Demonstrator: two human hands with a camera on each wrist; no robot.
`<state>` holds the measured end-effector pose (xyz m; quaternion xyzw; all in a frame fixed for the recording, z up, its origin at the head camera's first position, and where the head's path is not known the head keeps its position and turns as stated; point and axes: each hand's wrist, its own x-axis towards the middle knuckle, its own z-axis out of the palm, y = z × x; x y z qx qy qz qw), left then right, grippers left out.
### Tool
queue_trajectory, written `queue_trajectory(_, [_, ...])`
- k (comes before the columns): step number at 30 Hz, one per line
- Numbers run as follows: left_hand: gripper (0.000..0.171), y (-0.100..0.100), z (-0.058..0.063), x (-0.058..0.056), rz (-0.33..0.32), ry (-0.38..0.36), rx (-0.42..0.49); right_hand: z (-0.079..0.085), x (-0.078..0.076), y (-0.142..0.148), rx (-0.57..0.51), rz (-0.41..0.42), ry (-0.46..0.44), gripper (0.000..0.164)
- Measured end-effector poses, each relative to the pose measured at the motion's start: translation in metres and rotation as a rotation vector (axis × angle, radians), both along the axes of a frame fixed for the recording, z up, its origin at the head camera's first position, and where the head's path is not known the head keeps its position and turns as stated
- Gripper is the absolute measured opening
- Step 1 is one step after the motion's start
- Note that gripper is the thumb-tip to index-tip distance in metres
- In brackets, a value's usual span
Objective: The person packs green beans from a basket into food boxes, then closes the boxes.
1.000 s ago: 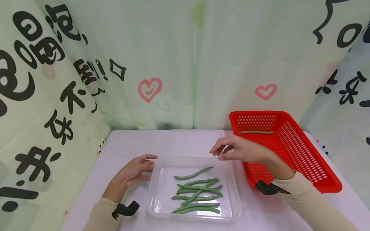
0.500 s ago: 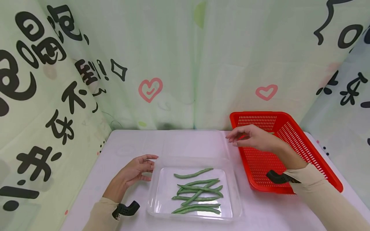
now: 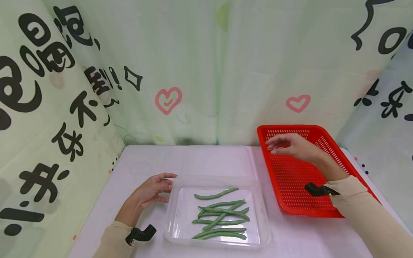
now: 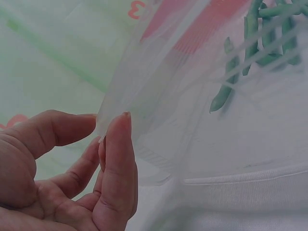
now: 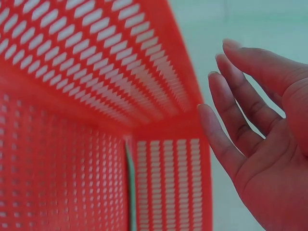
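Note:
Several green beans lie in a clear plastic box on the table; one green bean lies apart from the crossed pile. My left hand is at the box's left side, its relaxed fingertips touching the wall near the far left corner. In the left wrist view, the fingers meet the clear rim. Above the far end of a red plastic basket hovers my right hand, fingers loosely bent and holding nothing. In the right wrist view, a single green bean lies along the basket's end wall.
The red basket stands right of the clear box, its far side near the curtain. A pale curtain with black writing and pink hearts encloses the white table at the back and sides. Black straps circle both wrists.
My right hand has moved right and away from me, from above the clear box's far right corner to over the red basket. My left hand and the beans have stayed put.

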<state>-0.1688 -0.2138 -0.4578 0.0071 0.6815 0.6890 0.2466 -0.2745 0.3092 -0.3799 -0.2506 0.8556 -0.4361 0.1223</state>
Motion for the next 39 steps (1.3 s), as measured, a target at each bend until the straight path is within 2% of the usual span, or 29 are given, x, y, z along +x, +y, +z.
queue_trajectory(11, [0.053, 0.001, 0.003, 0.001, 0.007, -0.009, -0.008, -0.023, -0.020, 0.031, 0.048, -0.122, 0.057, 0.042])
queue_trajectory(20, [0.050, 0.003, 0.002, 0.002, 0.030, -0.014, -0.022, -0.041, -0.034, 0.049, 0.008, -0.151, 0.079, 0.045])
queue_trajectory(24, [0.050, 0.003, 0.002, 0.002, 0.032, -0.015, -0.026, -0.048, -0.037, 0.057, 0.020, -0.178, 0.067, 0.045])
queue_trajectory(32, [0.051, 0.002, 0.001, 0.002, 0.034, -0.016, -0.027, -0.059, -0.040, 0.070, 0.142, -0.265, -0.001, 0.053])
queue_trajectory(39, [0.052, 0.002, 0.001, 0.002, 0.037, -0.015, -0.025, -0.067, -0.041, 0.080, 0.177, -0.303, -0.060, 0.056])
